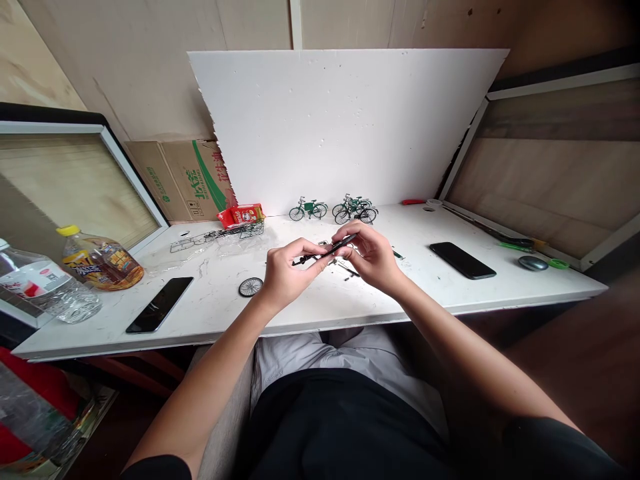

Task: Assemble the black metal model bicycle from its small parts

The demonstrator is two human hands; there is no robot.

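My left hand (287, 270) and my right hand (369, 253) meet above the front middle of the white table, each with thumb and fingers pinched. Between them they hold a thin black bicycle part (327, 252), slanting up to the right; its exact kind is hard to make out. A small spoked wheel (251, 287) lies flat on the table just left of my left hand. Small black and green loose parts (351, 270) are scattered under and beside my right hand, partly hidden by it. Behind my hands stand green miniature bicycles (309, 210), several close together at the right.
Phones lie left (160, 305) and right (463, 260). Bottles (103, 261) stand or lean at the left edge. A red packet (241, 215) and thin part frames (217, 235) are back left. A white foam board (345, 127) closes the back; a mouse (533, 263) sits right.
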